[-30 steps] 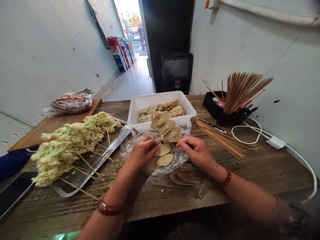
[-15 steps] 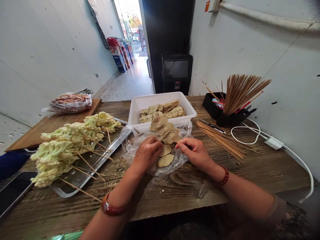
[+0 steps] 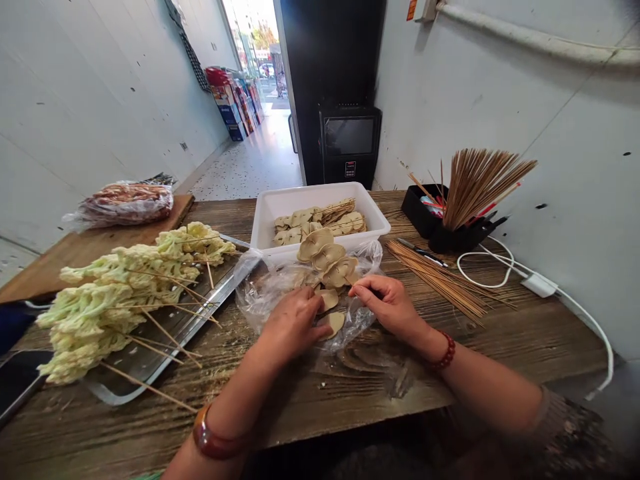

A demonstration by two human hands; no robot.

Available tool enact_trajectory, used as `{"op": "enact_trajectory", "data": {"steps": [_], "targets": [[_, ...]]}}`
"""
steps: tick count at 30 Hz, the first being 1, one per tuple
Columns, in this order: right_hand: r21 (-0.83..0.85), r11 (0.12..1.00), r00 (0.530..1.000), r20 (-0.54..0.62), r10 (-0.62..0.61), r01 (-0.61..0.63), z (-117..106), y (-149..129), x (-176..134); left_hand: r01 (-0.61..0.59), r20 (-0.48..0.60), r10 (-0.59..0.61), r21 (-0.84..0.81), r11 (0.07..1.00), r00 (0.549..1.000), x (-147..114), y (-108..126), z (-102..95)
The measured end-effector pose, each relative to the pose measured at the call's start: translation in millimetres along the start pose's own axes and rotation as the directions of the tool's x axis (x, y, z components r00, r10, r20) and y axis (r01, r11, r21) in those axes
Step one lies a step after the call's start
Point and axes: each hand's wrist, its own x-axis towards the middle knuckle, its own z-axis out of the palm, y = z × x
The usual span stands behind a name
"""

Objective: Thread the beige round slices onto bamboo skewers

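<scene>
My right hand [image 3: 387, 303] pinches the near end of a thin bamboo skewer between thumb and forefinger. Several round, flat beige slices [image 3: 327, 257] are threaded along that skewer, which points up and left toward the white tub. Lower down, my left hand [image 3: 295, 323] reaches over loose slices [image 3: 334, 324], thumb and fingers apart and the thumb at the nearest slice. Beneath both hands spreads a crumpled clear plastic bag [image 3: 265, 287]. The white tub [image 3: 320, 251] behind it holds more skewered slices [image 3: 345, 223].
Skewered cauliflower [image 3: 125, 280] lies on a metal tray [image 3: 170, 357] at left, near a wrapped package [image 3: 125, 203] on a wooden board [image 3: 35, 270]. To the right are loose skewers [image 3: 435, 280], a black holder [image 3: 450, 237] full of skewers, and a white cable [image 3: 595, 320].
My left hand has shifted down and its thumb has spread from the fingers toward the nearest loose slice. My right hand keeps its pinch on the skewer. The view has swung slightly.
</scene>
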Motion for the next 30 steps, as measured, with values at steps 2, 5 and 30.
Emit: {"op": "enact_trajectory", "data": {"steps": [2,5,30], "targets": [[0.003,1.000,1.000,-0.002,0.004,-0.004,0,0,0,-0.029,0.017,0.029,0.015,0.999,0.999,-1,2,-1.3],[0.015,1.000,1.000,-0.008,0.004,-0.003,1,0,0,-0.081,0.043,0.081,0.001,0.997,0.996,-2,4,-2.0],[0.208,0.957,0.980,0.042,0.197,-0.201,0,-1,-2,0.023,0.060,-0.378,-0.994,-0.103,0.924,-1,-20,-18.9]]}}
